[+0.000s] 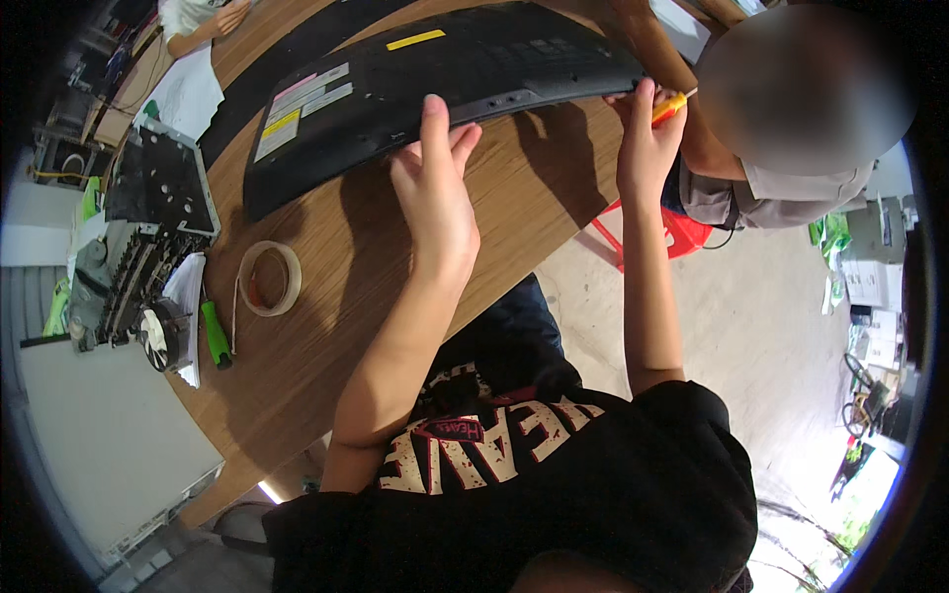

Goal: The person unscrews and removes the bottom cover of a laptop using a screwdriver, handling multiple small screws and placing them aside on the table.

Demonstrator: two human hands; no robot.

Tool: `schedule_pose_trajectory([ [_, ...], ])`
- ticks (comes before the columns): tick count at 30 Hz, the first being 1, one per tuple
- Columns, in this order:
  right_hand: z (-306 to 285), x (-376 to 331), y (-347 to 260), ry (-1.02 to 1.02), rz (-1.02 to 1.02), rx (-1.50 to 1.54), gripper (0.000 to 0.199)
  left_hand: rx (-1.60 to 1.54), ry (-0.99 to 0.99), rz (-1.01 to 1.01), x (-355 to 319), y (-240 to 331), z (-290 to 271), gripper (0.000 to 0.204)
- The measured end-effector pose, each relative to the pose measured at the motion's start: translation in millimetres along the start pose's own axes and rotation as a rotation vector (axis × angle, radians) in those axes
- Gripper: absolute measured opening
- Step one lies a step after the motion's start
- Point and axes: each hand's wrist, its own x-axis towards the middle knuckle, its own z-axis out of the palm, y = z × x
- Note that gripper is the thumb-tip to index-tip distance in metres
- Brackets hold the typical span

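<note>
Black panel is hanging above the wooden table; we are gripping its near edge with our left hand and its right corner with our right hand, an orange-yellow tool showing there. We should be sharing weight evenly.

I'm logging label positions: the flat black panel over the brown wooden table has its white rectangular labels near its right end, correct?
Wrong end: the head view shows the white rectangular labels near the flat black panel's left end. The rest holds.
</note>
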Motion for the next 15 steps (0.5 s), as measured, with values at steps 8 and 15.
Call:
schedule_pose_trajectory([
  [8,5,25,10,-0.003,-0.202,-0.018,0.025,0.029,-0.104,0.041,-4,22,14,0.04],
  [15,53,16,2,0.351,-0.236,0.022,0.034,0.045,-0.056,0.033,4,25,9,0.033],
])
